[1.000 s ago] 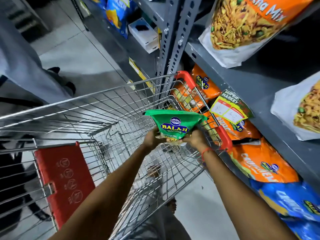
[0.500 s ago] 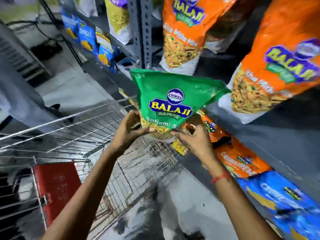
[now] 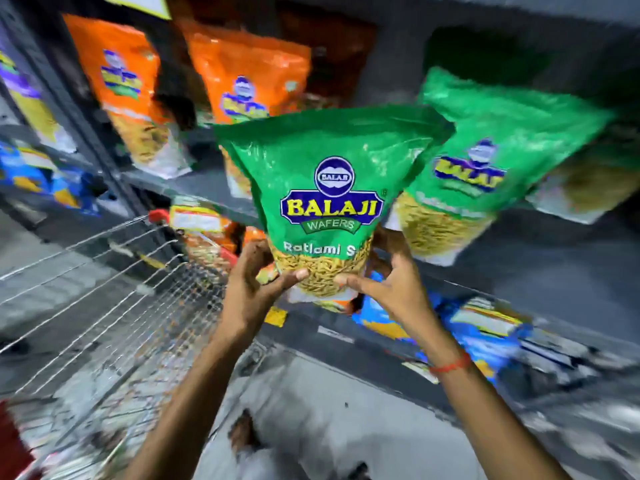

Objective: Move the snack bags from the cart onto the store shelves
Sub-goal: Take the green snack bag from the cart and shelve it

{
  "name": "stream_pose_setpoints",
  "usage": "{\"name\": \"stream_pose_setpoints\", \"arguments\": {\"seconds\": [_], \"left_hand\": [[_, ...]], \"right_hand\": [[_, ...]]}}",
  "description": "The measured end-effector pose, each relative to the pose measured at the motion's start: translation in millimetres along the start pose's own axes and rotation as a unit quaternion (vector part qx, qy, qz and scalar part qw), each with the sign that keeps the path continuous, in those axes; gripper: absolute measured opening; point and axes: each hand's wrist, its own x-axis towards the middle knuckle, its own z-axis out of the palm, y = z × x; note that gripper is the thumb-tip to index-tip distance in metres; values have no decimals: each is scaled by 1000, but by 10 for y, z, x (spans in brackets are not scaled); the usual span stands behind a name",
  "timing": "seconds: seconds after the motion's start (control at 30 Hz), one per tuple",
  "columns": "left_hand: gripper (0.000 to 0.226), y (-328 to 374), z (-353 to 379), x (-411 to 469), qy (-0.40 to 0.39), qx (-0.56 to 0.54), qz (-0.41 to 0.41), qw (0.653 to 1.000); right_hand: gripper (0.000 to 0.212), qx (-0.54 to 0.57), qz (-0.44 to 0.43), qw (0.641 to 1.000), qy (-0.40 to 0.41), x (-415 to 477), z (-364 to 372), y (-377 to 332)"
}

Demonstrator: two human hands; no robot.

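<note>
Both hands hold a green Balaji snack bag [image 3: 332, 188] upright by its lower end, raised in front of a grey shelf [image 3: 540, 265]. The left hand [image 3: 256, 289] and right hand [image 3: 391, 285] each have their grip pressed against the bag's bottom. Another green bag [image 3: 485, 161] sits on the shelf just beside it. The wire cart [image 3: 114, 292] stands lower left.

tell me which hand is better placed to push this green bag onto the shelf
Right hand, probably: it grips the held green bag on the side nearest the shelved green bag; the left hand is cart-side.
</note>
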Motion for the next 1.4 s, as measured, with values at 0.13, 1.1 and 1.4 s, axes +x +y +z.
{"name": "stream_pose_setpoints", "arguments": {"seconds": [0.13,1.1,1.4], "left_hand": [[44,143,869,-137,-42,12,18,999],[67,-24,4154,9,-353,174,40,918],[89,83,4293,92,-388,219,43,894]], "right_hand": [[81,3,23,997,73,-383,-897,125],[94,-95,194,929,299,-1320,-3353,1072],[69,-118,210,906,347,-1277,-3404,1104]]}}
